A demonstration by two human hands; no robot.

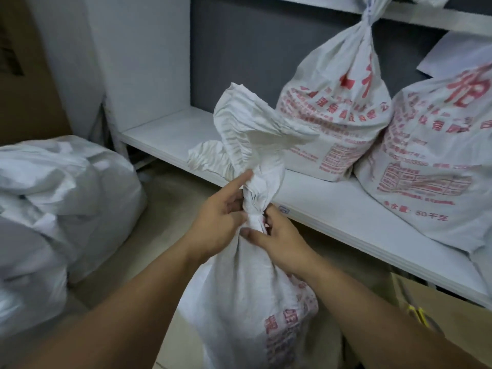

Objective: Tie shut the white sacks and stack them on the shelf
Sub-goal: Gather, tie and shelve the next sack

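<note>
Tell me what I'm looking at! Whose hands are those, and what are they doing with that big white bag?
There is no machine here, just a person. A camera sits on the person's head and looks down, so you see their own two arms. The left hand and the right hand both grip the twisted neck of a white sack with red writing on it. The sack's loose top sticks up above the hands. Behind it is a white shelf, where a second sack and a third sack already stand, both full. On the left lies a heap of white bags.
</note>
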